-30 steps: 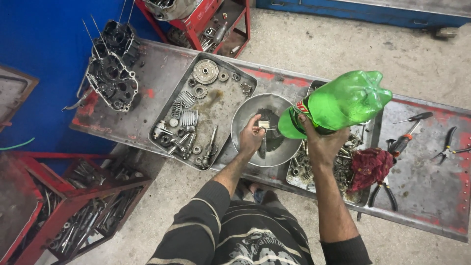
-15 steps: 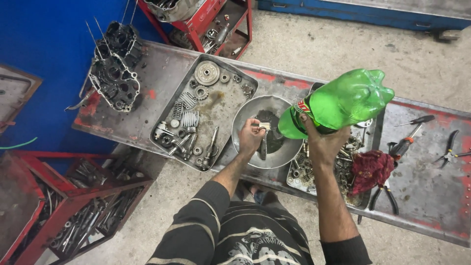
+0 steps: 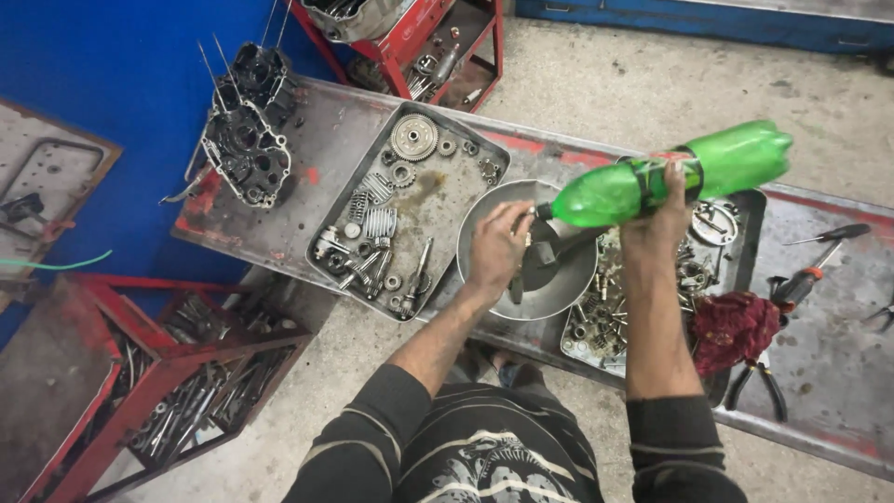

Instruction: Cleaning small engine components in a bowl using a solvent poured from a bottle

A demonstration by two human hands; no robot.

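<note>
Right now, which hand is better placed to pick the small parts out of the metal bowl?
Left. The left hand is already inside the metal bowl, over the parts, while the right hand is busy holding the tilted green bottle above it.

One package in view: a green plastic bottle (image 3: pixel 670 179), held tipped on its side at right of centre over the bench. A dark label band (image 3: pixel 672 177) wrapped its middle, possibly with red trim; partly hidden.

Even, soft light; sharp, wide-angle view
</note>
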